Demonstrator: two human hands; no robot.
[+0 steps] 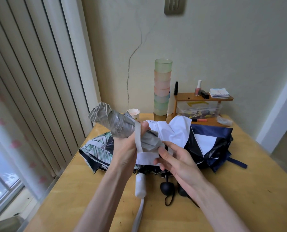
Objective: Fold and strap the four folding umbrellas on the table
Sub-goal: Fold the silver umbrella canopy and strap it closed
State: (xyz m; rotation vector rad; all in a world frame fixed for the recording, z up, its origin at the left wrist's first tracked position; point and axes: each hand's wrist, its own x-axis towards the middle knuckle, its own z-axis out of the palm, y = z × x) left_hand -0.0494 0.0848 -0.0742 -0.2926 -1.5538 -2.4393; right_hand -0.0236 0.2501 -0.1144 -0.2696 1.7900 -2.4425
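The wooden tabletop (239, 190) carries a loose heap of unfolded umbrellas across its middle. A navy-and-white umbrella (211, 143) lies toward the right edge and a leaf-print umbrella (97, 148) toward the left edge. A white handle (140, 186) and a round black handle (167, 187) poke out toward the near edge.

Above the heap, the rolled grey umbrella (116, 123) is held slanting, its tip up toward the far left corner. The left hand (127, 148) grips it around the middle, fingers wrapped tight and thumb on top. The right hand (177, 158) pinches the umbrella's near end between thumb and curled fingertips. A pale strap (138, 138) runs across the roll beside the left thumb; whether it is fastened cannot be told.

A small wooden shelf (203, 97) stands in the far right corner, a stack of plastic cups (162, 87) at the far edge, and a paper cup (134, 113) just left of the stack.
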